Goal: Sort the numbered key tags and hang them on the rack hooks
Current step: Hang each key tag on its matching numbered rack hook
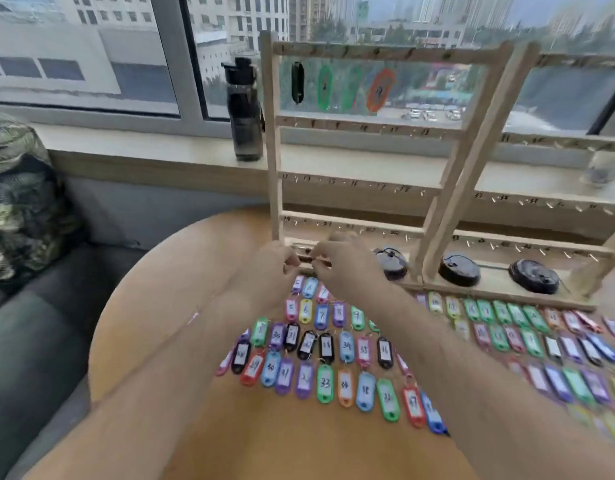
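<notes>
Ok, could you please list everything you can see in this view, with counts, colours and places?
wooden racks: two, pale wood, side by side at the table's far edge
hung key tags: four (black, two green, orange), top row of the left rack
loose key tags: dozens, mixed colours, in rows on the table before the racks
discs: three, black, on the rack bases
water bottle: one, black, on the windowsill left of the racks
table: one, tan, round
sofa: one, grey, left of the table
camouflage bundle: one, green, on the sofa
left hand: bare, at the left rack's base, fingers curled; any hold hidden
right hand: bare, beside it, likewise
</notes>
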